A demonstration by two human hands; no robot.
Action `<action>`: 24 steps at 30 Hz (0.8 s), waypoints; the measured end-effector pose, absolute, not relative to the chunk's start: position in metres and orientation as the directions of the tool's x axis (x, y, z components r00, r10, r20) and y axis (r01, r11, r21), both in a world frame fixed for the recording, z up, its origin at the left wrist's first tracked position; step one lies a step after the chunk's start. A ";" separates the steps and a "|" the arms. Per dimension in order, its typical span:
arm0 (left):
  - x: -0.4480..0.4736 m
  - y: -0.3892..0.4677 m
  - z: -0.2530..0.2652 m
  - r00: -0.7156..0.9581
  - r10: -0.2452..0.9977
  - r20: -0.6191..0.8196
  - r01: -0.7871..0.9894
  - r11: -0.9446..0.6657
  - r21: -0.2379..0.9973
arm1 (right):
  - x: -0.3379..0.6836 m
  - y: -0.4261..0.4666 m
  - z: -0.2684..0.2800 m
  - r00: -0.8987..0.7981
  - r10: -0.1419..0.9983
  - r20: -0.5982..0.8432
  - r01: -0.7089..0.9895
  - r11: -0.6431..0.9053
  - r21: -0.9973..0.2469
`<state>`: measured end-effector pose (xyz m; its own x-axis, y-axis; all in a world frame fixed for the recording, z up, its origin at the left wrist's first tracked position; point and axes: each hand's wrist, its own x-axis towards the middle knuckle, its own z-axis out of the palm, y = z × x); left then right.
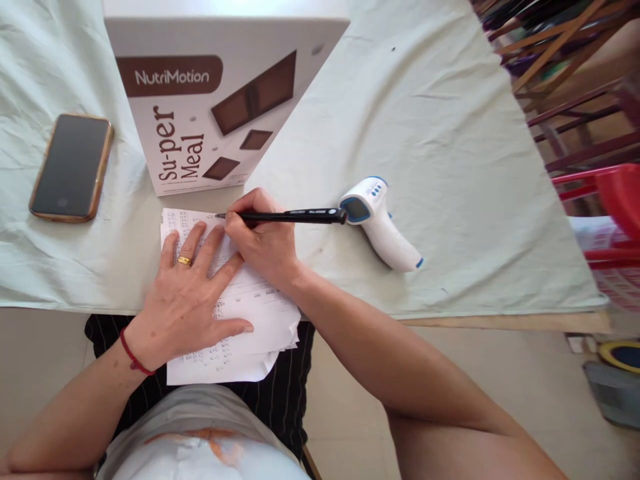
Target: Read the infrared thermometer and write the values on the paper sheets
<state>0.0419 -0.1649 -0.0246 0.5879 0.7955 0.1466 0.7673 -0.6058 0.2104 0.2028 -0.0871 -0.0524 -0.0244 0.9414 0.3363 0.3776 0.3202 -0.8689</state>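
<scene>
My left hand [193,293] lies flat with fingers spread on a stack of white paper sheets [265,320], which carries rows of handwriting. A gold ring and a red string bracelet are on that hand and wrist. In my right hand [265,240] a black pen [305,216] is gripped, lying almost level. Its tip touches the top sheet near the upper edge, beside some small marks. The stack overhangs the table's front edge, above my lap. Just beyond the paper stands a white box [200,127] printed "NutriMotion Su-per Meal".
Right of the pen lies a white and blue infrared thermometer [385,233]. A phone in a brown case [73,167] rests at the left. A pale green cloth [475,200] covers the table. Past its right edge are a red plastic chair [617,207] and wooden racks [555,53].
</scene>
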 end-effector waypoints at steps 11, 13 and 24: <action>0.042 -0.164 -0.026 0.587 0.795 0.156 0.765 -0.607 0.216 | 0.204 -0.087 -0.054 -0.026 0.922 0.385 0.350 0.369 -0.861; 0.042 -0.165 -0.025 0.587 0.795 0.156 0.764 -0.607 0.217 | 0.204 -0.087 -0.053 -0.030 0.923 0.384 0.343 0.371 -0.863; 0.042 -0.165 -0.025 0.591 0.791 0.158 0.765 -0.612 0.202 | 0.203 -0.088 -0.054 -0.072 0.946 0.315 0.391 0.317 -0.864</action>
<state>0.0424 -0.1646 -0.0251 0.5911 0.7910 0.1578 0.7648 -0.6118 0.2019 0.2030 -0.0879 -0.0539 -0.0725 0.9464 0.3146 0.3913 0.3171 -0.8639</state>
